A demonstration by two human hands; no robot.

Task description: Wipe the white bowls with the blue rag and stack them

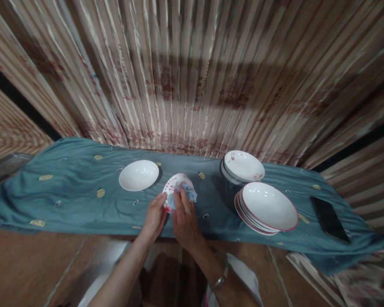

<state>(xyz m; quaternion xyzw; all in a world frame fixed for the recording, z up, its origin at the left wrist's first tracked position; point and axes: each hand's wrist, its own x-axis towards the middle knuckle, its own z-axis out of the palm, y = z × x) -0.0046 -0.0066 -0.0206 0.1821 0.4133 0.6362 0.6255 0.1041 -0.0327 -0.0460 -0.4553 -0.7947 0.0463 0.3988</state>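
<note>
A small white plate with red marks (170, 184) is tilted up near the table's front edge. My left hand (155, 214) grips its left rim, thumb on the face. Over the plate's face, my right hand (186, 217) presses a light blue cloth (191, 195), its fingers bunched on the fabric. The cloth and fingers hide much of the plate's middle and right side. A plain white bowl (139, 175) sits just to the left, apart from both hands.
On the right stand a stack of flower-patterned plates (245, 165) and, nearer, a stack of red-rimmed bowls (269, 207). A black phone (329, 218) lies farther right. The green tablecloth (80, 183) is wrinkled; a pleated curtain (179, 76) hangs behind.
</note>
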